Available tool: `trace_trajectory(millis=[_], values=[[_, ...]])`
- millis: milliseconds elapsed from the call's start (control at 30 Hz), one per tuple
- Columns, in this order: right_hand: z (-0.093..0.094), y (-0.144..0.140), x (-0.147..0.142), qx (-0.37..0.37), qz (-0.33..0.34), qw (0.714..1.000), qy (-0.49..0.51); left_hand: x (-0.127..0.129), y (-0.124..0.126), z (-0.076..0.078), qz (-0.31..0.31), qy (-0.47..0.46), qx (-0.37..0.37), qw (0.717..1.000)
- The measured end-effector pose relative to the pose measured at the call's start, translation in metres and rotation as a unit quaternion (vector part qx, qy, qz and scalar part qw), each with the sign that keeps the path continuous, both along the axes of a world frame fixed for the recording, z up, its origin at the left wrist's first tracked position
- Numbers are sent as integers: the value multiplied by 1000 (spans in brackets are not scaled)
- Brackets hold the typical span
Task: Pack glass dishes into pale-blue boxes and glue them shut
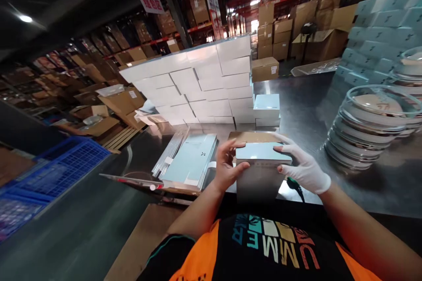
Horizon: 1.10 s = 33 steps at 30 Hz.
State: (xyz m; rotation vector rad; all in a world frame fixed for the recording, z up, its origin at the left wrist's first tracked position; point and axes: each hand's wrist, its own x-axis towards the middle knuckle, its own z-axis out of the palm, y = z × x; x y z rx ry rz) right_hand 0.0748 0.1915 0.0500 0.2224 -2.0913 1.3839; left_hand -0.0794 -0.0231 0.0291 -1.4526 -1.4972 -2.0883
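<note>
Close in front of my chest is a cardboard box (257, 182) with a light blue top and a pale front side, held upright between both hands. My left hand (227, 167) is bare and grips its left end, with fingers at the top edge and the thumb on the front. On the opposite end, my right hand (305, 171) wears a white glove with bare fingertips and clasps the box the same way. A brown cardboard piece (240, 136) lies behind the box. To the left rests a stack of flat light blue box sheets (189, 158).
A wall of stacked white boxes (204, 85) stands at the table's back, with a small blue-topped box (267, 102) beside it. Stacked clear round containers (362, 131) rise on the right, before piled light blue boxes (382, 35). A green-headed tool (293, 184) lies near my right hand.
</note>
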Motion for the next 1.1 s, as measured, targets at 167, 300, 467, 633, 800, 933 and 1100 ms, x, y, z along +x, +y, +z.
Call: trace_trajectory(millis=[167, 300, 467, 633, 800, 933, 1100], values=[[-4, -4, 3, 84, 29, 994, 60, -18, -12, 10, -18, 129, -39, 991], [-6, -13, -8, 170, -7, 976, 136, -22, -22, 33, -10, 222, -134, 966], [6, -28, -5, 335, -9, 927, 170, 5, -30, 74, 46, 382, -377, 842], [52, 59, 40, 393, -270, 876, 76, -13, -46, 78, 163, 205, -251, 932], [76, 198, 79, 324, -549, 756, -148, -42, -52, 50, 167, -236, -39, 956], [76, 234, 75, 320, -541, 762, -156, -35, -39, 25, 58, -370, -82, 924], [89, 221, 68, 314, -564, 755, -112, -29, -25, -5, 63, -329, -126, 934]])
